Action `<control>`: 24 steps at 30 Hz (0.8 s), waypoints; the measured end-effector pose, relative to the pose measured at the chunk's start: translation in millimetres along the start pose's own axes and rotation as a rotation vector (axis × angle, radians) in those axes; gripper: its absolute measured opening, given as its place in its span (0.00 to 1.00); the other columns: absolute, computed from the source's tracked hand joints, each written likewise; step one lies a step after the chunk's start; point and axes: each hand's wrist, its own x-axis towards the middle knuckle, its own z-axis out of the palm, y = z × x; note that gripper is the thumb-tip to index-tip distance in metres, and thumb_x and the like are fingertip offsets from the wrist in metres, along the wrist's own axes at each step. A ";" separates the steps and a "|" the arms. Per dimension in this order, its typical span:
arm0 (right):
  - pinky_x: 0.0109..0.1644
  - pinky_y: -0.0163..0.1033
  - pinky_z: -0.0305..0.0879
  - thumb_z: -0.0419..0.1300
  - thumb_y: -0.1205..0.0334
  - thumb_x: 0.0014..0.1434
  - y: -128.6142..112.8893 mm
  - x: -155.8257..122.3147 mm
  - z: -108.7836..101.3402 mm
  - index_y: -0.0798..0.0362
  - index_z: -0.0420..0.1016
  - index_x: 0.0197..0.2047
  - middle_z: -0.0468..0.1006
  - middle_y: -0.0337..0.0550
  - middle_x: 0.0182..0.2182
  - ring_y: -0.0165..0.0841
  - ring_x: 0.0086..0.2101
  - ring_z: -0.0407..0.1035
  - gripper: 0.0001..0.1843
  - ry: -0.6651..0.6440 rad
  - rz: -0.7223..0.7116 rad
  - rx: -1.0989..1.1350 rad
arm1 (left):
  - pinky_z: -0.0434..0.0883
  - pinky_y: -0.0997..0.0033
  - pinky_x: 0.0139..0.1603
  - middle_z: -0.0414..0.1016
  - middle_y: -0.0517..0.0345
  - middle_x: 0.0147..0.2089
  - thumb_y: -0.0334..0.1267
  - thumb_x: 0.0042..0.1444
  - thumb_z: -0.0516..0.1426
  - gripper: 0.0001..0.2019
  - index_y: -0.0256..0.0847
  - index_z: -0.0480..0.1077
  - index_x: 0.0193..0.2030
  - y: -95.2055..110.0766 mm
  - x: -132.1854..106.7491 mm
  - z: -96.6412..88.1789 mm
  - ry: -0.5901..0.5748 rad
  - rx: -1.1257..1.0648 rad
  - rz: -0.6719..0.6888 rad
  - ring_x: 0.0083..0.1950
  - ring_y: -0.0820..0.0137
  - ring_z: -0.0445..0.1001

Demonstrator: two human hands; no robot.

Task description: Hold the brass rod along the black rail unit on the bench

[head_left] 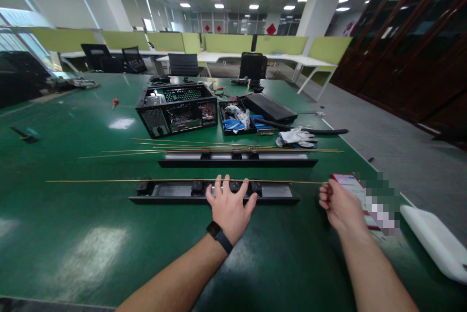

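A long thin brass-coloured rod (95,181) lies lengthwise over a black-edged metal channel (175,190) with several black blocks (197,185) in it. My right hand (339,202) is closed around the rod's right end, past the end of the channel. My left hand (229,205), with a dark watch on the wrist, spreads its fingers over the middle of the channel. Its fingertips reach the rod and partly hide a block. Behind stands a second similar channel (189,163), with several loose thin rods (120,151) lying along it.
Farther back on the green table (73,234) are an open black computer case (178,112), a black tray (239,132) with gloves, a black flat box (272,107) and white gloves (297,137). On the right lie a red-edged paper (346,183) and a white object (434,239).
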 end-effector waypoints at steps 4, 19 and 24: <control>0.13 0.28 0.49 0.67 0.59 0.56 4.7 -0.2 0.6 0.53 0.71 0.30 0.71 0.38 0.23 0.25 0.17 0.60 0.10 -0.038 -0.003 -0.006 | 0.55 0.32 0.70 0.71 0.41 0.70 0.59 0.67 0.56 0.22 0.62 0.77 0.63 0.1 -0.1 -0.8 -0.008 0.000 -0.002 0.75 0.44 0.60; 0.14 0.29 0.49 0.67 0.59 0.55 7.3 7.0 1.8 0.53 0.72 0.29 0.71 0.39 0.23 0.26 0.17 0.61 0.10 -0.035 -0.023 0.007 | 0.59 0.36 0.72 0.68 0.46 0.72 0.50 0.68 0.59 0.22 0.65 0.72 0.67 -37.3 -23.7 -38.9 -0.109 -0.036 0.208 0.75 0.48 0.62; 0.14 0.29 0.49 0.64 0.64 0.56 7.9 7.2 2.5 0.53 0.73 0.27 0.71 0.41 0.23 0.26 0.17 0.61 0.07 -0.028 -0.017 0.016 | 0.69 0.48 0.66 0.73 0.45 0.61 0.47 0.67 0.58 0.16 0.49 0.79 0.57 -95.9 -41.8 -79.9 0.125 0.002 0.010 0.64 0.54 0.72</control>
